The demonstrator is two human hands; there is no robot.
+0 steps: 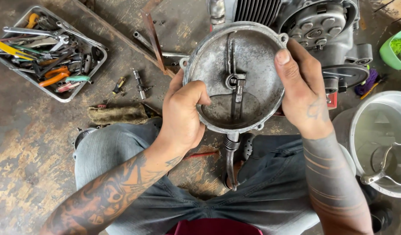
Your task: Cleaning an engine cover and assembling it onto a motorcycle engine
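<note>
— What is the person holding?

— Both hands are gripping a round metal engine cover (235,78) above the lap. The left hand (181,114) is closing its fingers over the left rim; the right hand (301,89) is clasping the right rim, thumb on top.

— And around it?

— A tool tray (17,69) is lying at the far left, a metal bucket (361,126) is standing on the right.
</note>
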